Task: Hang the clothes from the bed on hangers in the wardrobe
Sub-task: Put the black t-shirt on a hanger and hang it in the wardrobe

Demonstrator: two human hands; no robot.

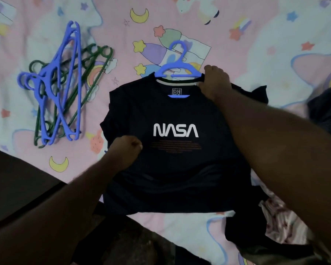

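Observation:
A dark navy T-shirt (172, 169) with white NASA lettering lies face up in the middle of the bed. A blue plastic hanger (177, 70) sits inside its neck opening, hook pointing away from me, its lower bar showing through the collar. My right hand (216, 83) grips the shirt's collar at the right shoulder, next to the hanger's arm. My left hand (125, 152) is curled on the shirt's left side and bunches the fabric there.
The bed sheet (180, 22) is pink with moons, stars and unicorns. A pile of spare blue and green hangers (59, 88) lies to the left. More clothes lie at the right: a dark garment (325, 111) and a pink patterned one (281, 219). A dark floor edge (17, 180) is lower left.

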